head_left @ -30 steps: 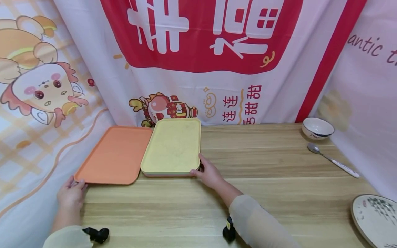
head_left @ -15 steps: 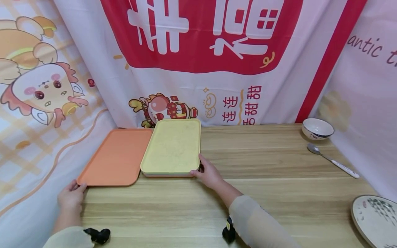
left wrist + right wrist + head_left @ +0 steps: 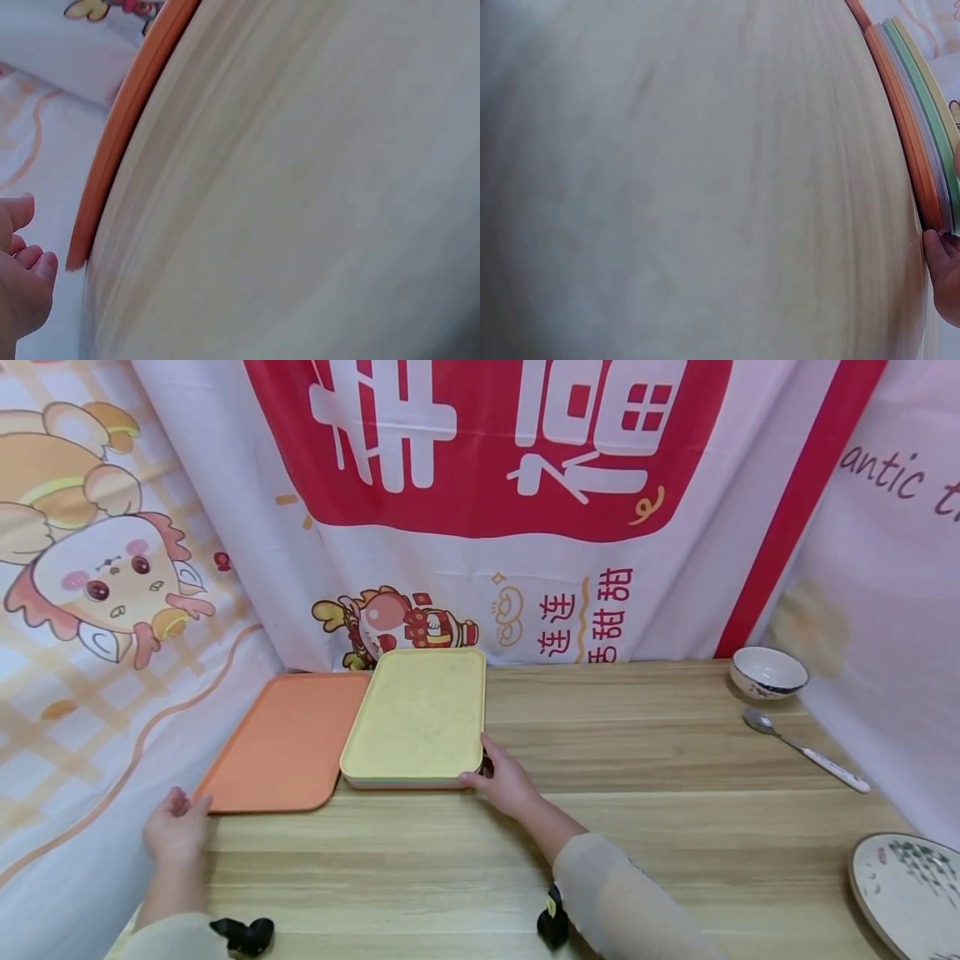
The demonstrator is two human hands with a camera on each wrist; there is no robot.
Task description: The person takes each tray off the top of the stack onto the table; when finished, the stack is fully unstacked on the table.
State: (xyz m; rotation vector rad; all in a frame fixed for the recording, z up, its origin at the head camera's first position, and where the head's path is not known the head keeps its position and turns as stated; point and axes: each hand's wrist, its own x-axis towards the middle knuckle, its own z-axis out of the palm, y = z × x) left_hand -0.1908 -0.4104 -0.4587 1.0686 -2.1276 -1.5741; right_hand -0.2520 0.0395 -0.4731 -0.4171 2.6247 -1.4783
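An orange tray (image 3: pixel 277 743) lies flat on the table at the left, its right side against a stack of trays. My left hand (image 3: pixel 177 831) is at its near left corner; in the left wrist view a small gap shows between the loosely bent fingertips (image 3: pixel 46 264) and the tray's rim (image 3: pixel 112 161). The stack of trays (image 3: pixel 416 714) has a yellow one on top, with green, grey and orange edges below it in the right wrist view. My right hand (image 3: pixel 504 778) grips the stack's near right corner, thumb on the front side, fingers on the right side, partly hidden.
At the far right stand a white patterned bowl (image 3: pixel 768 672) and a spoon (image 3: pixel 806 750) with a white handle. A decorated plate (image 3: pixel 911 893) lies at the near right, cut off by the frame. Printed cloth (image 3: pixel 525 585) hangs behind the table (image 3: pixel 405 877).
The orange tray has shifted slightly nearer and to the right along the stack. My left hand moved with it, then came off its corner. The right hand stayed at the stack.
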